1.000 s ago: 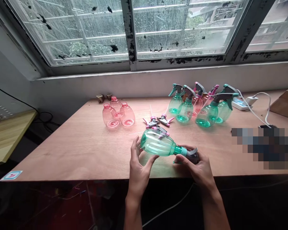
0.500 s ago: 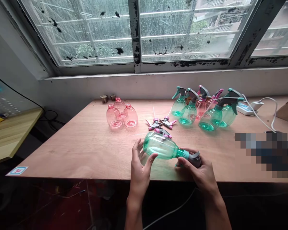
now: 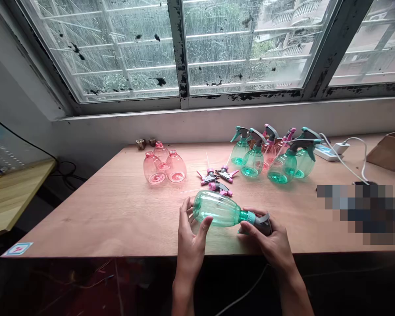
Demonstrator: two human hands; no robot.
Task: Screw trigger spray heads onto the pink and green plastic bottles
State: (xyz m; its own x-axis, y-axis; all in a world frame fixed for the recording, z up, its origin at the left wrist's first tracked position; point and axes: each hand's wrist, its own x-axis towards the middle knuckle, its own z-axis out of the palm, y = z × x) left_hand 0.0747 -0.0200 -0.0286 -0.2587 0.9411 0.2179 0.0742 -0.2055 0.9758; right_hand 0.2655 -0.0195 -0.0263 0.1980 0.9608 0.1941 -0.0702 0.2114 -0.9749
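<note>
A clear green spray bottle (image 3: 217, 208) lies sideways in the air just above the table's front, its base to the left. My left hand (image 3: 192, 232) cups the base end, thumb in front and fingers behind. Around the grey and teal spray head (image 3: 260, 223) at the other end, my right hand (image 3: 272, 237) is closed, thumb near the collar; its fingers are partly hidden. Beyond the bottle lie three loose pink and grey spray heads (image 3: 220, 188) with thin tubes. Three pink bottles without heads (image 3: 176, 166) stand to their left.
Several green and pink spray bottles with heads fitted (image 3: 281, 169) stand at the back right. Behind them are a white power strip (image 3: 326, 152) with cables and a cardboard box (image 3: 390, 151). Two small dark pots (image 3: 140, 144) sit at the back left. A blurred patch covers the table's right.
The view has tilted up and turned slightly right, so the scene sits lower and further left. Both hands keep their hold on the green spray bottle, with little other movement.
</note>
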